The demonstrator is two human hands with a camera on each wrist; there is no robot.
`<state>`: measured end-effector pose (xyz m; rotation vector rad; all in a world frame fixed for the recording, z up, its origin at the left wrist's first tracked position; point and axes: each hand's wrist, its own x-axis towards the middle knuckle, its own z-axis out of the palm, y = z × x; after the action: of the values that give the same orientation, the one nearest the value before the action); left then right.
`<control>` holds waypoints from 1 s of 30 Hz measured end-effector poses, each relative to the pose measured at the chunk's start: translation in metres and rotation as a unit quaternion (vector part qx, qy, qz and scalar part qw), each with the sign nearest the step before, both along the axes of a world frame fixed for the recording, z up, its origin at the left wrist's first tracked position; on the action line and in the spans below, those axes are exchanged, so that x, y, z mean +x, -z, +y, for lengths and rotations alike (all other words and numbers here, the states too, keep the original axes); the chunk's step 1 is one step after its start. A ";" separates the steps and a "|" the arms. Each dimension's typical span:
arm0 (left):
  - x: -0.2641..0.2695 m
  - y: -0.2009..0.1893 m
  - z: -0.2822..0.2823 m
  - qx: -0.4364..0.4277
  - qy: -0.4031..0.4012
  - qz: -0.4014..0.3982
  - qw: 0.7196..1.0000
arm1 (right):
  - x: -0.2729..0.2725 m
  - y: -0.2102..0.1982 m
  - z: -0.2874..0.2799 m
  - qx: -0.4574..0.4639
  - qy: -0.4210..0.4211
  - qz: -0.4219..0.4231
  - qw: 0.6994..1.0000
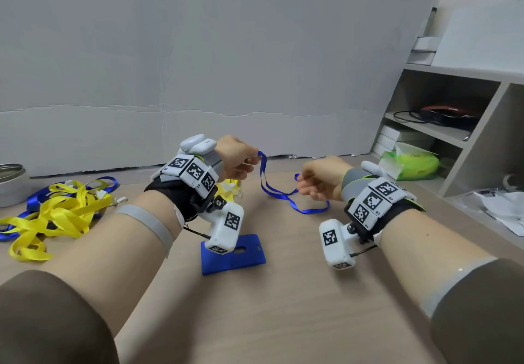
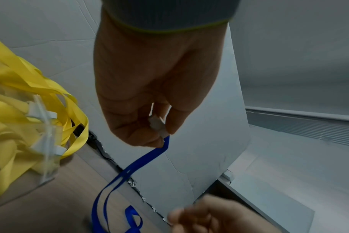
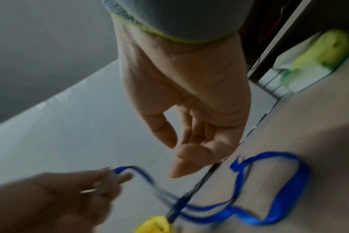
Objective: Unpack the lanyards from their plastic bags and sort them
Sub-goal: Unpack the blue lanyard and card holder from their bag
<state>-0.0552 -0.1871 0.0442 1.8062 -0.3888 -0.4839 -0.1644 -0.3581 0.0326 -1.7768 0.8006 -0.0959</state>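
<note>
A blue lanyard [image 1: 283,193] hangs from my left hand [image 1: 241,162] and trails in loops onto the wooden table [image 1: 283,307]. In the left wrist view my left hand [image 2: 159,134] pinches the white clip at the end of the blue lanyard [image 2: 130,170]. My right hand [image 1: 309,188] hovers just right of the strap's loop. In the right wrist view my right hand [image 3: 175,151] has relaxed fingers and holds nothing, with the blue lanyard [image 3: 285,197] lying below it. A blue card holder [image 1: 235,258] lies flat near me.
A heap of loose yellow and blue lanyards [image 1: 56,210] lies at the left, beside a metal bowl [image 1: 11,182]. Yellow lanyards in a clear bag [image 2: 30,126] sit behind my left hand. A shelf unit [image 1: 453,125] with a green tissue pack [image 1: 411,165] stands on the right.
</note>
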 end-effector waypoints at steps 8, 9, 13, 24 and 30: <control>-0.006 0.012 0.002 -0.019 0.060 -0.176 0.982 | 0.005 0.005 0.052 0.149 -0.070 -0.132 0.978; -0.007 0.015 0.002 -0.008 0.073 -0.210 0.975 | 0.007 0.010 0.056 0.173 -0.060 -0.153 0.971; -0.010 0.026 0.000 0.024 0.089 -0.295 0.951 | 0.015 0.030 0.063 0.257 0.008 -0.229 0.939; -0.011 0.025 0.010 0.085 0.091 -0.283 0.951 | 0.010 0.059 0.051 0.283 0.023 -0.321 0.904; -0.016 0.024 0.005 0.098 0.068 -0.274 0.954 | 0.006 0.062 0.048 0.254 0.013 -0.336 0.907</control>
<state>-0.0717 -0.1823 0.0199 2.1061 -0.8758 -0.1033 -0.1582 -0.3100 -0.0298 -1.1180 0.2989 -0.4508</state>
